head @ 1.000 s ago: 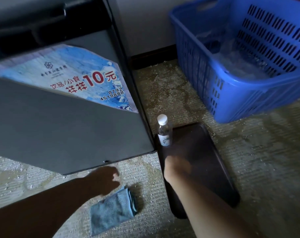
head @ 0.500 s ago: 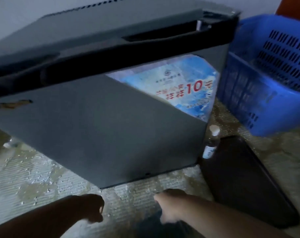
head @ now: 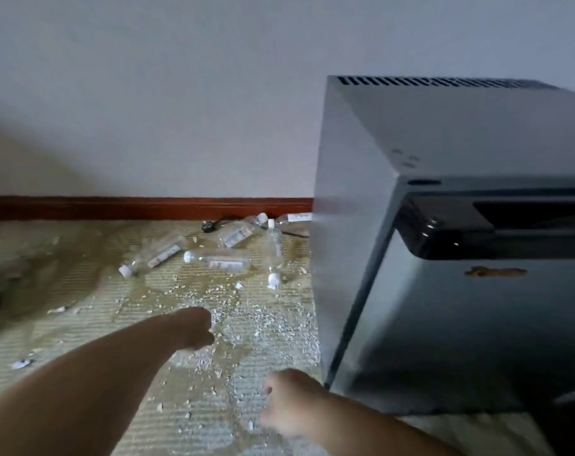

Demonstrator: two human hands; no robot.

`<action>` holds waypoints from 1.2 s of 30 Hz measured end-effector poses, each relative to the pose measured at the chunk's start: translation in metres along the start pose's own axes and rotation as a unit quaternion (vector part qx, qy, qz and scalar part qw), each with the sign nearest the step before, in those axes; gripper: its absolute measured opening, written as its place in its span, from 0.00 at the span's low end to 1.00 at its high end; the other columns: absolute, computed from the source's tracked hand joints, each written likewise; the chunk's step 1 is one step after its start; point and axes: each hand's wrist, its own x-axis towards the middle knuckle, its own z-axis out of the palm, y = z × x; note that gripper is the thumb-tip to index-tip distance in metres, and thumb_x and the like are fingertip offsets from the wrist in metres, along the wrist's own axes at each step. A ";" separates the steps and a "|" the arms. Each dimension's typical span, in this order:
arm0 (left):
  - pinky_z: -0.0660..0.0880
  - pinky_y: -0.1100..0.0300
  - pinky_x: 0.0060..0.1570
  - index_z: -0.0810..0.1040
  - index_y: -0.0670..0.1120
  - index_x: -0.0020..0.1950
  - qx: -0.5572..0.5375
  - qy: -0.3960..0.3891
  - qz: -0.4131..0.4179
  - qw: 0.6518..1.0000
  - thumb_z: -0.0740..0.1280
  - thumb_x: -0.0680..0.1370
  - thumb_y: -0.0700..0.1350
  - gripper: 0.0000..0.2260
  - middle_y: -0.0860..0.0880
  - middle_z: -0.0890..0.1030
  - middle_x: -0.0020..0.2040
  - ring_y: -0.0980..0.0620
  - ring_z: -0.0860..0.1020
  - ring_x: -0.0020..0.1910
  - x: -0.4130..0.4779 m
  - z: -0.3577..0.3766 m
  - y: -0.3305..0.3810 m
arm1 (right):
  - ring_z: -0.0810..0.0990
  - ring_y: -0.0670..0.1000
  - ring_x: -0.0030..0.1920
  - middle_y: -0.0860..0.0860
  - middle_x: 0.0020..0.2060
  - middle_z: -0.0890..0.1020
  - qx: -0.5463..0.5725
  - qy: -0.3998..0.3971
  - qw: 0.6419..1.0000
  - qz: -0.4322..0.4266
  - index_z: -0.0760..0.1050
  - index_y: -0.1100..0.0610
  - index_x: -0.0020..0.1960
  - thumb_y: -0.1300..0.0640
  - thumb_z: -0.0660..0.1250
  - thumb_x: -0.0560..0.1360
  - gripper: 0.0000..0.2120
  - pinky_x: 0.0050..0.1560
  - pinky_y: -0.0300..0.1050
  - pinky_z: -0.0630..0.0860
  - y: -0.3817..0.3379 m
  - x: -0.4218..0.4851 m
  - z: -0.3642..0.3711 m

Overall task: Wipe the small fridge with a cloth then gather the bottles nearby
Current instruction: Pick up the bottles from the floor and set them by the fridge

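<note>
I read my left hand [head: 194,329] as a curled, empty fist over the littered carpet [head: 82,324], my right hand [head: 289,403] as blurred with grip undeterminable beside the small fridge [head: 444,307], and clear plastic bottles [head: 218,261] lying left of it near the skirting board [head: 115,207]

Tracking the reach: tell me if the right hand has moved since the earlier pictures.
Yes. The right hand went left along the fridge front, from near its right corner to past its left corner.
</note>
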 end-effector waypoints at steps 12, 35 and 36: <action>0.75 0.57 0.57 0.71 0.50 0.66 -0.161 0.035 0.030 0.986 0.64 0.77 0.49 0.18 0.46 0.74 0.65 0.48 0.77 0.57 0.106 0.038 -0.072 | 0.77 0.55 0.57 0.56 0.66 0.71 -0.011 0.173 0.980 0.096 0.73 0.54 0.64 0.50 0.66 0.72 0.21 0.52 0.44 0.76 -0.051 0.137 -0.056; 0.43 0.45 0.74 0.80 0.55 0.56 -0.138 0.058 0.034 0.988 0.68 0.74 0.44 0.12 0.47 0.53 0.78 0.45 0.43 0.77 0.236 -0.036 -0.115 | 0.69 0.55 0.64 0.53 0.65 0.67 -0.030 0.268 0.957 0.108 0.70 0.44 0.64 0.53 0.67 0.74 0.20 0.58 0.44 0.73 0.004 0.217 -0.050; 0.41 0.46 0.74 0.81 0.55 0.53 -0.170 0.046 0.035 0.984 0.69 0.74 0.43 0.11 0.47 0.56 0.77 0.45 0.43 0.77 0.240 -0.034 -0.114 | 0.69 0.55 0.63 0.53 0.64 0.67 -0.043 0.263 0.958 0.107 0.70 0.45 0.64 0.55 0.67 0.74 0.19 0.57 0.45 0.73 0.006 0.210 -0.047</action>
